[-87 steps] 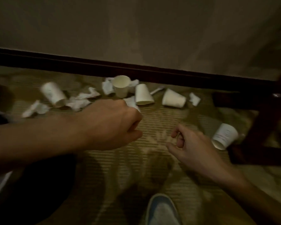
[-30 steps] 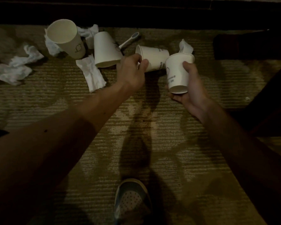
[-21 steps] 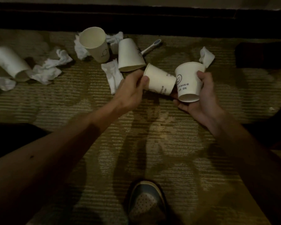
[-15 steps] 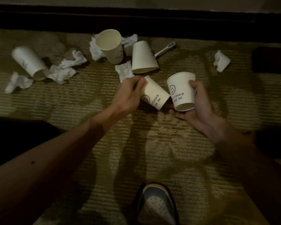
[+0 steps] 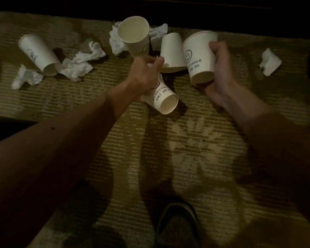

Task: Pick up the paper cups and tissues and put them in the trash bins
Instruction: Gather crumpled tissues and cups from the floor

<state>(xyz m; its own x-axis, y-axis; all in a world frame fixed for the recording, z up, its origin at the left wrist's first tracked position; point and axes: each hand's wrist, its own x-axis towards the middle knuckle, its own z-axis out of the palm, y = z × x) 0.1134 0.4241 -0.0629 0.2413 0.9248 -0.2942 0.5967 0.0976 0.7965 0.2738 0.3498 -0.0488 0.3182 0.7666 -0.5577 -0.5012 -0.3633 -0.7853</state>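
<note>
Olive carpet (image 5: 195, 158) lies underneath. Right hand (image 5: 220, 74) wraps curled fingers (image 5: 217, 49) round a near-upright smiley cup (image 5: 198, 56). Left hand (image 5: 143, 74), just beside it, pinches a second printed cup (image 5: 163, 97) by one end. That cup's long axis slants away from the fingers, toward the person and rightward, below the smiley cup and apart from it.

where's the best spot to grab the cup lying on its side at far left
Take the side-lying cup round its mid wall, coming from above with thumb and fingers on its two long flanks. It lies flat on the carpet, mouth toward the viewer, and crumpled tissue crowds the rim.
</note>
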